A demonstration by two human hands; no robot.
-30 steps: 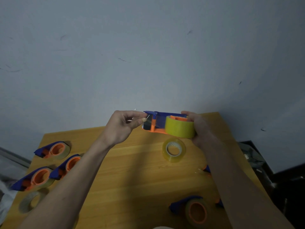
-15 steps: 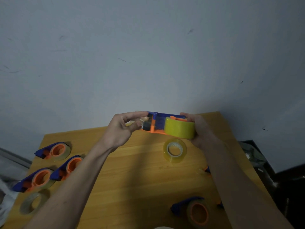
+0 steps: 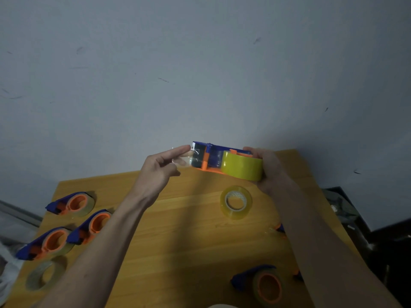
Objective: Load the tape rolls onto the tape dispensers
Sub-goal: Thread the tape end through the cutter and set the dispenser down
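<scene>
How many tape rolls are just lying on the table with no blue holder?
2. One loose yellow roll lies flat just below the held dispenser. A paler roll lies at the table's near left corner. More might hide under the arms.

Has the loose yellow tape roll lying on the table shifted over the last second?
No. The loose tape roll lies in the same spot on the wooden table, below the held dispenser.

no readable text, labels or numbers; view perhaps too dim for print
</scene>
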